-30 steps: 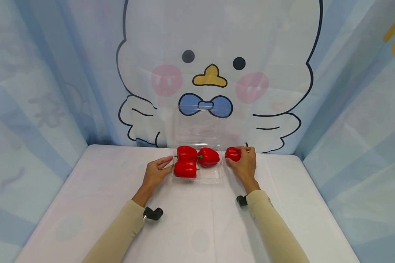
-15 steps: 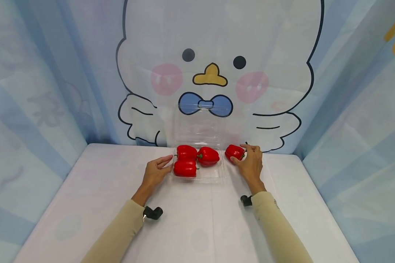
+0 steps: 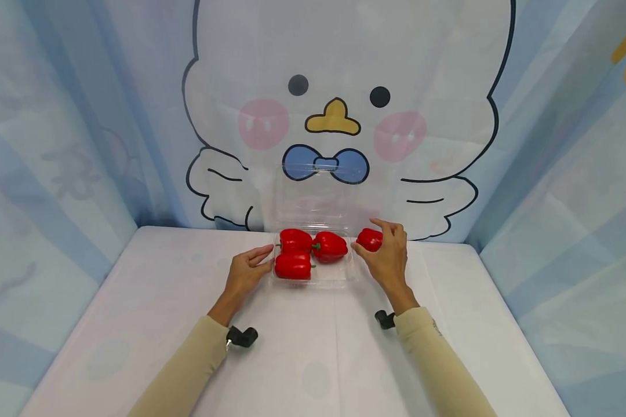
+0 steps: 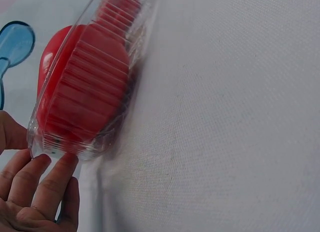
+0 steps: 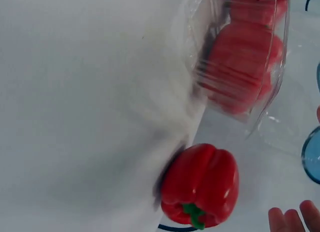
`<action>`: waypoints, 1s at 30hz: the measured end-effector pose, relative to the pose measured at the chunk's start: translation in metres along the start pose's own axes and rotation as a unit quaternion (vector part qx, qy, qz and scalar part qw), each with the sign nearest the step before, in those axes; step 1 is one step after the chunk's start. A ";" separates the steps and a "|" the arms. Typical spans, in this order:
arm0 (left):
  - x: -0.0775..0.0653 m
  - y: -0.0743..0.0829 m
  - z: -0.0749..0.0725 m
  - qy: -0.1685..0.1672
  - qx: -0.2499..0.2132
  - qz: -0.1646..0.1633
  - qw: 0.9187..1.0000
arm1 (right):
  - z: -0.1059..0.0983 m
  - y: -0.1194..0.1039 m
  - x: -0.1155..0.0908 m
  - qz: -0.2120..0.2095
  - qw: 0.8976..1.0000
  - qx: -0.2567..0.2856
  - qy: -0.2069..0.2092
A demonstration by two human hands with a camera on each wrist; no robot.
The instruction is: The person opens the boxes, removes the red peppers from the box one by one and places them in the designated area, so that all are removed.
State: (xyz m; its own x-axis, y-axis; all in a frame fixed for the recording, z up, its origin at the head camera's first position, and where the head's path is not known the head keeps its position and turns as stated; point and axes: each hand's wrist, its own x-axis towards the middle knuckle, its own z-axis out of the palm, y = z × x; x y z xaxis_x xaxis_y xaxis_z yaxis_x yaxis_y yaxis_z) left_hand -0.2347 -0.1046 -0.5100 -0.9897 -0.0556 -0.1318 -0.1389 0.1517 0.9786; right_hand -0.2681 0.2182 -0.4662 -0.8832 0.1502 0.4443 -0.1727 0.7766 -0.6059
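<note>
A clear plastic clamshell container (image 3: 334,277) with its lid raised holds three red bell peppers, one of them a front-left pepper (image 3: 293,266). My left hand (image 3: 245,271) is at the container's left side; in the left wrist view, thumb and fingertips meet its rim and ribbed wall. A loose bell pepper (image 3: 369,238) lies on the table right of the container, its green stem showing in the right wrist view. Over this pepper my right hand (image 3: 388,255) has thumb and index finger spread wide. In the right wrist view, several fingertips (image 5: 294,219) stand apart from the pepper.
The white-covered table (image 3: 302,347) stretches toward me in front of the container. A printed curtain (image 3: 339,52) hangs behind the table's far edge, close behind the raised lid (image 3: 313,197). More curtains flank both sides.
My right hand moved right, off the loose pepper, then back left, with its fingers now spread wider. The left hand and the container have stayed in place.
</note>
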 end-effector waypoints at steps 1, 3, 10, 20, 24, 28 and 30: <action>0.000 0.001 0.000 0.000 -0.001 0.001 1.000 | 0.001 -0.003 -0.001 -0.005 1.000 0.003 -0.002; -0.001 0.001 0.000 -0.001 -0.003 0.000 1.000 | 0.005 -0.008 -0.002 -0.014 1.000 0.014 -0.007; -0.003 0.004 0.000 0.002 -0.004 -0.003 1.000 | 0.023 -0.018 -0.006 -0.042 0.998 0.040 -0.037; -0.002 0.002 -0.001 0.003 -0.004 0.000 1.000 | 0.046 -0.029 -0.011 -0.038 0.993 0.037 -0.102; -0.001 0.001 -0.002 0.000 -0.004 0.002 1.000 | 0.051 -0.031 -0.011 -0.029 0.991 0.031 -0.129; -0.001 0.001 -0.001 -0.001 -0.003 0.003 1.000 | 0.054 -0.032 -0.009 -0.020 0.988 0.036 -0.147; 0.000 0.001 -0.001 0.000 -0.006 0.004 1.000 | 0.055 -0.033 -0.008 -0.017 0.987 0.036 -0.158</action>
State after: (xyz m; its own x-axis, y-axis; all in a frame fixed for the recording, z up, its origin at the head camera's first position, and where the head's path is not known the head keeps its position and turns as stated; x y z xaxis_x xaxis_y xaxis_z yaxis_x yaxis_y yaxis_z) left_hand -0.2344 -0.1056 -0.5085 -0.9907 -0.0552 -0.1241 -0.1307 0.1405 0.9814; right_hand -0.2790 0.1583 -0.4861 -0.9660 -0.0820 0.2452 -0.2256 0.7305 -0.6445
